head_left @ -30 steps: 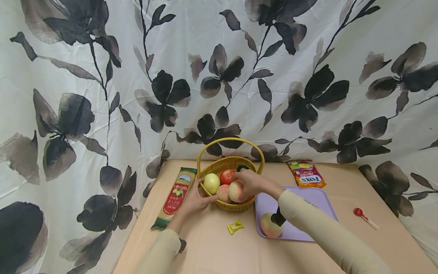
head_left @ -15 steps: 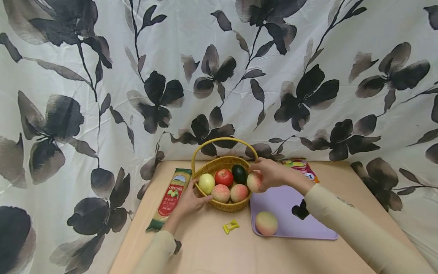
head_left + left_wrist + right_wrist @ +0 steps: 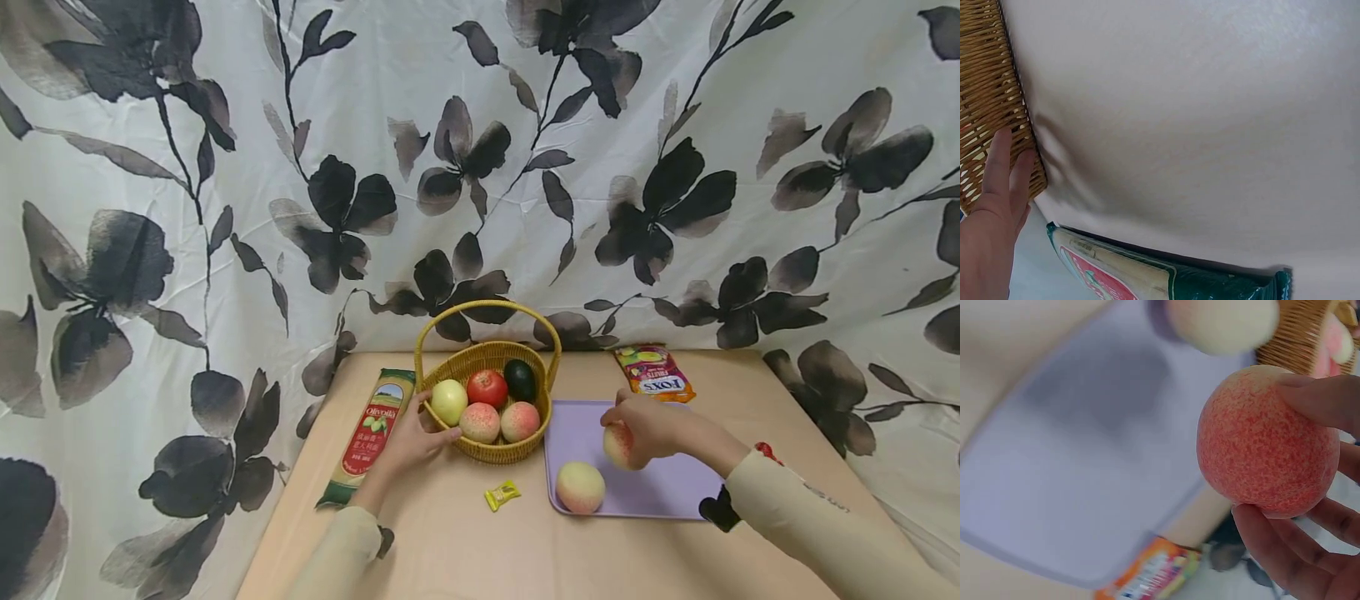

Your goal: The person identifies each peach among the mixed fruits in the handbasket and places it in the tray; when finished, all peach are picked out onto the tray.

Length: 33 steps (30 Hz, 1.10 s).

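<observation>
My right hand (image 3: 652, 429) holds a peach (image 3: 618, 444) over the purple tray (image 3: 652, 492). The right wrist view shows thumb and fingers around this red-speckled peach (image 3: 1266, 447). Another peach (image 3: 581, 487) sits in the tray's near left corner. My left hand (image 3: 408, 442) rests on the left side of a wicker basket (image 3: 501, 452) with a tall handle. Its fingers (image 3: 999, 156) lie fairly straight against the weave in the left wrist view. Inside the basket are a pale green apple-like fruit (image 3: 449, 402), a red round fruit (image 3: 487, 388), a dark avocado-like fruit (image 3: 520, 381) and two peaches (image 3: 480, 422).
A green-and-red pasta packet (image 3: 367, 437) lies left of the basket. In front of the basket is a small yellow wrapped candy (image 3: 502, 495). Behind the tray lies a Fox's candy bag (image 3: 656, 373). A red lollipop (image 3: 768, 452) is partly hidden by the right sleeve. Floral cloth hangs behind.
My right hand has lifted a peach out of the basket and carried it right, over the tray. The left hand keeps its place at the basket. The head view has shifted slightly.
</observation>
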{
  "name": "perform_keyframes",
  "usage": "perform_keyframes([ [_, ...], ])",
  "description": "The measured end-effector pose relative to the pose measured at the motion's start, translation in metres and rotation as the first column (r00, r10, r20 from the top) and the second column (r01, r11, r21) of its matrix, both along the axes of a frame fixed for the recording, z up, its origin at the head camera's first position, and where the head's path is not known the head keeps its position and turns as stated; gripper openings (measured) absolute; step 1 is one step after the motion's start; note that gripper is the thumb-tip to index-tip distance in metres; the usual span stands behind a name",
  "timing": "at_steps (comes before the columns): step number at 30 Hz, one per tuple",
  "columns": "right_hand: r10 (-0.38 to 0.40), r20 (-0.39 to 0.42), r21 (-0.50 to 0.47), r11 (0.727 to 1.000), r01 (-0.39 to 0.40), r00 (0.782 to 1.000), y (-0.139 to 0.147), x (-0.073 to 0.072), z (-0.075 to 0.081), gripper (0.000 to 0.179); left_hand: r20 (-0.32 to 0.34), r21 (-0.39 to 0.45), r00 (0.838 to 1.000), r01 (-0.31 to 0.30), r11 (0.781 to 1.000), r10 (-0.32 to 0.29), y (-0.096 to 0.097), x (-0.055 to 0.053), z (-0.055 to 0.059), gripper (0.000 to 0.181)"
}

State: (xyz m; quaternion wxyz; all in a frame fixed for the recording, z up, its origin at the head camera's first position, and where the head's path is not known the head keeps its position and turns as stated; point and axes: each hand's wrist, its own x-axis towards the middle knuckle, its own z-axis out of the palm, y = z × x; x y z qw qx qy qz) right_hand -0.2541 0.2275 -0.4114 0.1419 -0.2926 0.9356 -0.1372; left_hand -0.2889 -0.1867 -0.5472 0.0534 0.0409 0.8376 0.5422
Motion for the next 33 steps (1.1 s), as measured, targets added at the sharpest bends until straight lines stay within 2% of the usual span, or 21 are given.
perform_keyframes([
  [3,-0.039,0.053,0.005,0.999,0.039,0.998,0.006,0.009,-0.016,0.053,0.007,0.009,1.0,-0.001,1.0,0.001,0.0,0.0,0.001,0.103],
  [6,-0.044,0.072,0.013,0.999,0.043,0.996,0.008,0.015,-0.03,0.049,0.012,0.014,1.0,-0.009,1.0,0.009,0.0,0.0,0.002,0.102],
  [13,-0.037,0.041,0.021,0.999,0.037,0.998,0.007,0.021,-0.054,0.044,0.019,0.022,1.0,-0.015,1.0,0.015,-0.001,0.001,0.001,0.101],
  [20,-0.086,0.099,0.021,0.996,0.084,0.991,0.0,0.024,-0.062,0.049,0.017,0.013,1.0,-0.013,1.0,0.012,-0.001,0.001,0.0,0.102],
  [33,-0.122,0.078,0.016,0.993,0.121,0.989,-0.002,0.024,-0.07,0.057,0.011,-0.007,1.0,-0.011,1.0,0.011,0.002,0.001,0.001,0.102],
])
